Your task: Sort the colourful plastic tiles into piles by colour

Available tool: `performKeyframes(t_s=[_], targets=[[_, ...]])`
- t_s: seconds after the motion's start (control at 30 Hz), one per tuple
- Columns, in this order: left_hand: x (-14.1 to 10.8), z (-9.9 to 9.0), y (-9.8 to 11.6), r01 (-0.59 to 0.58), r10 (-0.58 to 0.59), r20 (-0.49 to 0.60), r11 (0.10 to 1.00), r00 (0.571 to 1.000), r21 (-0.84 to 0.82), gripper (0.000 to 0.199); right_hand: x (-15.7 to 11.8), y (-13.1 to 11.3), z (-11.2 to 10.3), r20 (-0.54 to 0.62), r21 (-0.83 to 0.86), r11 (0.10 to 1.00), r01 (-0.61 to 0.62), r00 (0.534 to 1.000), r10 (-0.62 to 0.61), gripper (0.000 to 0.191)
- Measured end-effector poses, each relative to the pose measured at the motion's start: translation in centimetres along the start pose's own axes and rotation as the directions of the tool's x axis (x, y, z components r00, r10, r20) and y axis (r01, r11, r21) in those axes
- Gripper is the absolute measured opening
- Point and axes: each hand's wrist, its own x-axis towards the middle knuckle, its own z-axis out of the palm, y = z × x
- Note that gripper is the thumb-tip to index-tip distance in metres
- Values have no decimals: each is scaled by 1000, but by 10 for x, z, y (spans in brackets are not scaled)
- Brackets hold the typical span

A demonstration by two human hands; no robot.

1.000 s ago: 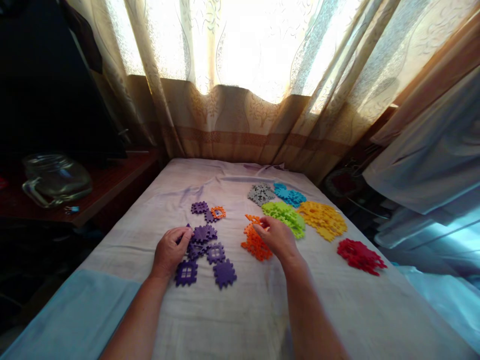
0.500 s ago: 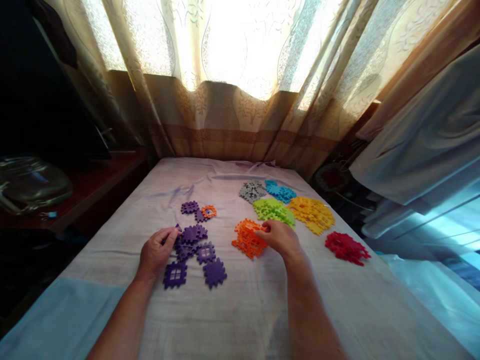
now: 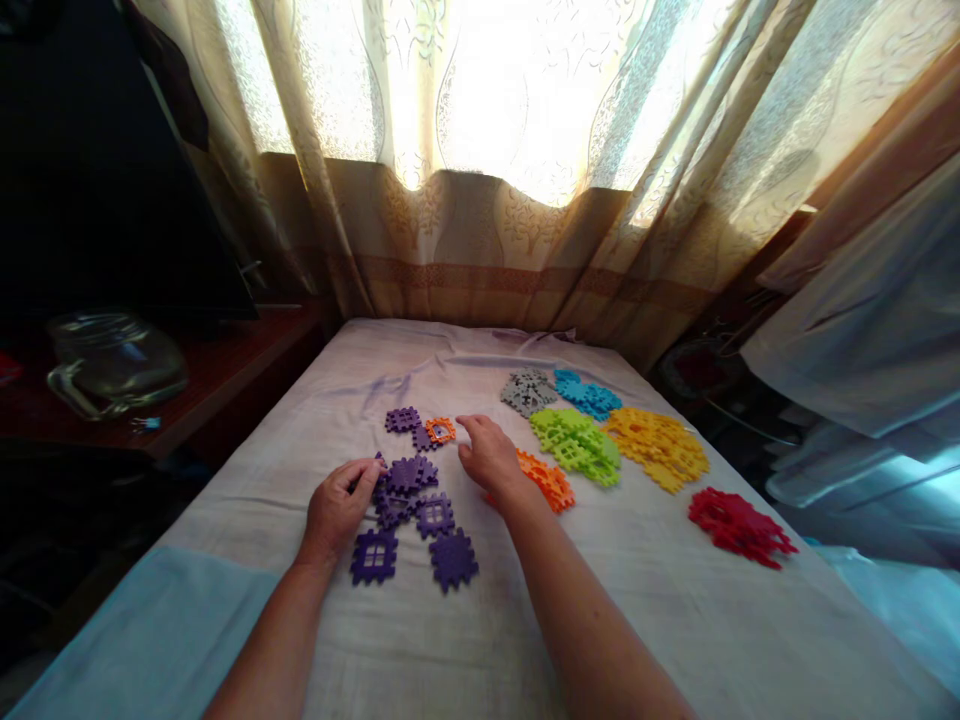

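Observation:
My left hand is closed at the left edge of a heap of purple interlocking tiles. Its thumb and finger pinch a purple tile that shows only as a small edge. My right hand is held over the sheet with its index finger stretched out and nothing visible in it. Just left of that fingertip, an orange window tile lies on a purple tile. Under my right wrist, the pile of orange tiles is partly hidden. Nearer me lie a purple window tile and a solid purple tile.
Piles of grey, blue, lime green, yellow and red tiles lie to the right on the sheeted bed. A glass jug stands on a brown table at the left. Curtains hang behind.
My right hand has moved left and away from me, from the orange pile to beside the lone orange tile. My left hand stays at the purple heap. The view has shifted slightly left.

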Motion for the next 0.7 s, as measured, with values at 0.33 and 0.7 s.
performKeyframes(t_s=[0.33, 0.7], targets=[[0, 0, 1, 6, -6, 0, 1000, 1000, -8, 39, 43, -7, 15, 194, -176, 958, 227, 962, -192, 51], [1, -1, 1, 52, -52, 15, 999, 999, -11, 44, 0, 15, -17, 3, -103, 994, 48, 999, -48, 39]])
